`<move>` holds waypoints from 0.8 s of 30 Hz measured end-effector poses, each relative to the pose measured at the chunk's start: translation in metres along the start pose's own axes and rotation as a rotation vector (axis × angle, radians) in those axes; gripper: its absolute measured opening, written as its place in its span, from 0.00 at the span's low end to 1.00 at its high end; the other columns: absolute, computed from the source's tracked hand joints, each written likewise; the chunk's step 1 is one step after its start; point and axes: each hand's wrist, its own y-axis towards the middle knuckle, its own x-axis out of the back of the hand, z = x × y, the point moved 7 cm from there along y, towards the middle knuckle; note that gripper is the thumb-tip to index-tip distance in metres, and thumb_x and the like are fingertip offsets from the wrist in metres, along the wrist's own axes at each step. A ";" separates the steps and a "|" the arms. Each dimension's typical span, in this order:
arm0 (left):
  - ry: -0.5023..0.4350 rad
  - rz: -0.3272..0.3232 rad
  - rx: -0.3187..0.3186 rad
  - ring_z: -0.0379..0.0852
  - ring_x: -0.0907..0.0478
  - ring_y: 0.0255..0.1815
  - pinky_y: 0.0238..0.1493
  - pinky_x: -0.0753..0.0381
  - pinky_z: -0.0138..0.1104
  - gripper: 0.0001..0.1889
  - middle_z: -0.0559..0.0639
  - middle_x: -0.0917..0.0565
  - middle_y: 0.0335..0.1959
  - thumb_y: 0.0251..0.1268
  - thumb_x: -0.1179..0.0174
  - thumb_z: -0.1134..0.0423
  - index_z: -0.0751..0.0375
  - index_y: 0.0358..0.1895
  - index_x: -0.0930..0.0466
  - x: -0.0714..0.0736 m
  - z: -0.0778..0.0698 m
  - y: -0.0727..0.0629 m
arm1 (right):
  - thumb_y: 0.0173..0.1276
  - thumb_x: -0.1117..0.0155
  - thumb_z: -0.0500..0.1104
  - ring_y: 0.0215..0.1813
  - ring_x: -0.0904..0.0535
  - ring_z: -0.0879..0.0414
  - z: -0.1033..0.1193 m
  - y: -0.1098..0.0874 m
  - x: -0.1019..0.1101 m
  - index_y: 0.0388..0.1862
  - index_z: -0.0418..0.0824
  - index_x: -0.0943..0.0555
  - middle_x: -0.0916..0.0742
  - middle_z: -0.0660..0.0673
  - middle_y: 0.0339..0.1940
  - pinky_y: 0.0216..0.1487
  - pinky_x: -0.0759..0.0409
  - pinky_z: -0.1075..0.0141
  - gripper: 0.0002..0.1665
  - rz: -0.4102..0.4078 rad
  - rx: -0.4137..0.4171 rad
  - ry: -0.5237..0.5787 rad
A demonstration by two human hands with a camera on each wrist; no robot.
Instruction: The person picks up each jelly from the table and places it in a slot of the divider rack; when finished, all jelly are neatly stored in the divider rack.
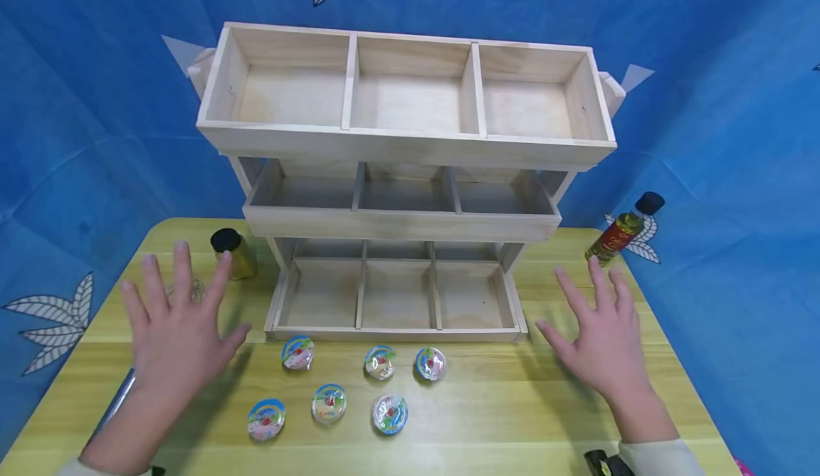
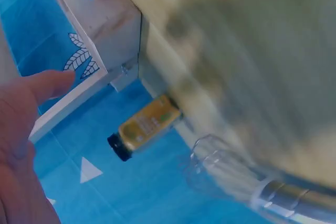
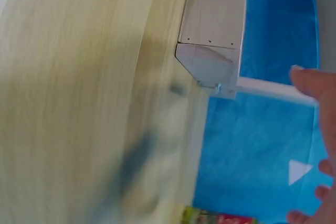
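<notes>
My left hand [image 1: 179, 334] hovers over the left side of the table with fingers spread, holding nothing. Beneath and beyond it are a whisk [image 2: 236, 177] with a metal handle and a black-capped jar [image 1: 242, 259] with a yellow label. On the right, my right hand [image 1: 605, 341] is likewise spread and bare above the tabletop. Nearest to it stands a bottle [image 1: 616, 238] of yellowish liquid with a red label and black cap. Between the hands, several small round lidded cups [image 1: 329, 403] lie in two loose rows.
A three-tier wooden rack [image 1: 403, 150] stands at the back, each tier split into three bare compartments. The wooden table [image 1: 487, 419] meets a blue cloth backdrop [image 1: 96, 92] behind and at both sides.
</notes>
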 end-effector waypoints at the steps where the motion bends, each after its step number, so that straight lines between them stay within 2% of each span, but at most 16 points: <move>1: -0.056 -0.026 0.007 0.68 0.84 0.74 0.67 0.82 0.65 0.62 0.62 0.77 0.78 0.47 0.26 0.42 0.45 0.82 0.60 0.001 0.000 -0.003 | 0.55 0.25 0.58 0.75 0.52 0.29 -0.001 -0.001 0.000 0.78 0.53 0.35 0.44 0.35 0.80 0.61 0.44 0.26 0.52 -0.033 0.006 0.067; 3: -0.189 -0.067 0.024 0.72 0.79 0.75 0.67 0.74 0.70 0.61 0.65 0.74 0.79 0.47 0.25 0.47 0.49 0.82 0.57 0.002 -0.001 -0.011 | 0.54 0.23 0.50 0.71 0.43 0.29 -0.004 -0.002 -0.002 0.75 0.49 0.31 0.36 0.34 0.77 0.57 0.38 0.29 0.49 -0.084 0.010 0.192; 5: -0.348 -0.085 0.043 0.76 0.73 0.74 0.64 0.66 0.75 0.59 0.68 0.71 0.79 0.48 0.24 0.53 0.52 0.81 0.55 0.000 -0.003 -0.021 | 0.54 0.22 0.45 0.67 0.37 0.32 -0.008 -0.004 -0.009 0.73 0.46 0.29 0.32 0.35 0.74 0.52 0.31 0.37 0.46 -0.104 -0.010 0.311; 8: -0.531 -0.067 0.093 0.82 0.62 0.72 0.56 0.53 0.80 0.59 0.71 0.65 0.78 0.49 0.22 0.58 0.56 0.81 0.54 -0.007 -0.006 -0.039 | 0.57 0.23 0.39 0.59 0.29 0.42 -0.013 -0.005 -0.024 0.73 0.46 0.28 0.28 0.39 0.72 0.46 0.24 0.55 0.44 -0.088 -0.079 0.456; 11: -0.638 -0.040 0.143 0.82 0.45 0.66 0.52 0.39 0.76 0.56 0.77 0.55 0.75 0.49 0.22 0.60 0.62 0.79 0.50 -0.015 -0.008 -0.056 | 0.60 0.25 0.35 0.52 0.27 0.48 -0.016 -0.004 -0.040 0.73 0.47 0.28 0.26 0.43 0.69 0.38 0.22 0.70 0.41 -0.053 -0.147 0.589; 13: -0.689 -0.011 0.175 0.79 0.36 0.60 0.49 0.27 0.69 0.54 0.78 0.46 0.71 0.50 0.22 0.60 0.67 0.77 0.47 -0.020 -0.009 -0.066 | 0.62 0.27 0.33 0.50 0.27 0.48 -0.016 -0.003 -0.048 0.72 0.46 0.27 0.25 0.44 0.68 0.38 0.21 0.73 0.39 -0.037 -0.175 0.677; 15: -0.752 0.053 0.220 0.76 0.31 0.56 0.47 0.19 0.58 0.52 0.77 0.41 0.68 0.52 0.22 0.58 0.68 0.76 0.46 -0.027 -0.010 -0.075 | 0.63 0.28 0.32 0.51 0.26 0.48 -0.016 -0.001 -0.055 0.71 0.43 0.27 0.25 0.43 0.67 0.39 0.20 0.74 0.37 -0.023 -0.192 0.761; 17: -0.818 0.148 0.282 0.74 0.30 0.57 0.45 0.16 0.49 0.50 0.74 0.38 0.66 0.54 0.23 0.56 0.69 0.75 0.44 -0.035 -0.011 -0.083 | 0.65 0.30 0.31 0.52 0.25 0.48 -0.015 0.001 -0.060 0.71 0.40 0.27 0.25 0.41 0.66 0.40 0.20 0.74 0.35 -0.002 -0.208 0.842; 21: -0.921 0.359 0.428 0.70 0.28 0.61 0.47 0.15 0.42 0.49 0.70 0.35 0.67 0.54 0.24 0.49 0.65 0.74 0.40 -0.052 -0.013 -0.101 | 0.68 0.34 0.31 0.53 0.24 0.45 -0.015 0.005 -0.071 0.70 0.34 0.28 0.25 0.38 0.67 0.44 0.21 0.73 0.31 0.080 -0.242 0.963; 24: -0.986 0.440 0.490 0.65 0.26 0.61 0.46 0.15 0.38 0.47 0.67 0.31 0.67 0.50 0.22 0.48 0.63 0.72 0.35 -0.064 -0.017 -0.110 | 0.70 0.35 0.33 0.53 0.23 0.46 -0.015 0.009 -0.080 0.69 0.31 0.29 0.26 0.35 0.67 0.45 0.20 0.71 0.30 0.159 -0.274 1.041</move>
